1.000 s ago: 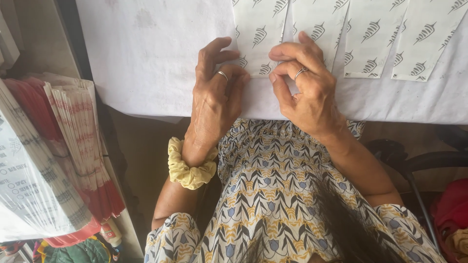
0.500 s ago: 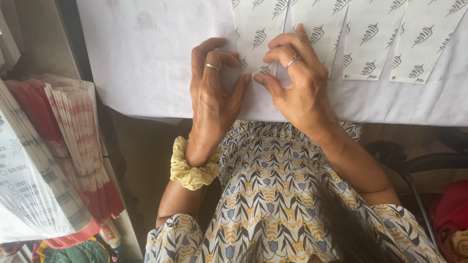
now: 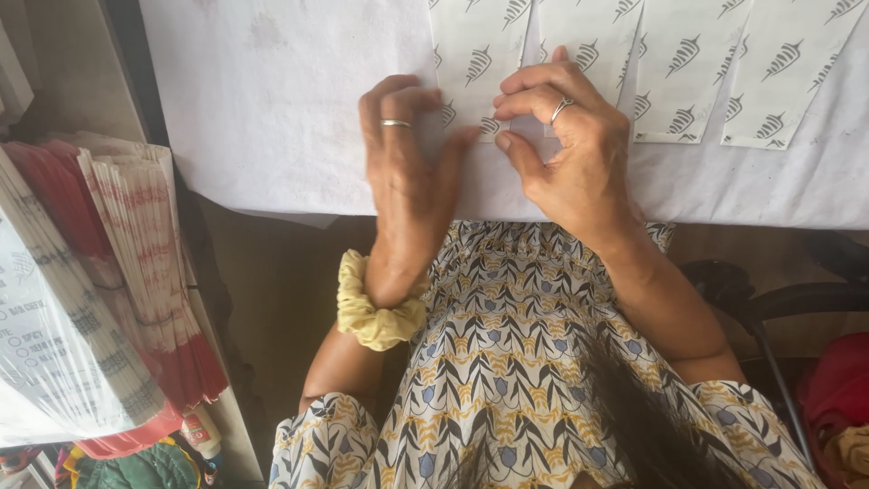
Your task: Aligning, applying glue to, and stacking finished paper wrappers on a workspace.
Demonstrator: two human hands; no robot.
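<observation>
My left hand lies flat with spread fingers on a white printed paper piece, near its bottom edge; a yellow scrunchie circles that wrist. My right hand pinches the same piece's lower edge between thumb and curled fingers. Both hands wear a ring. The piece is one of several white sheets with dark leaf prints lying side by side on a white-covered table.
More printed paper pieces lie to the right along the table. At the left stand bundles of folded red-and-white paper bags and a plastic-wrapped stack. A dark chair frame and red cloth are at the right.
Both hands have slid slightly up the table along the paper piece. The left hand's fingers have flattened, and the right hand has kept its pinch on the edge.
</observation>
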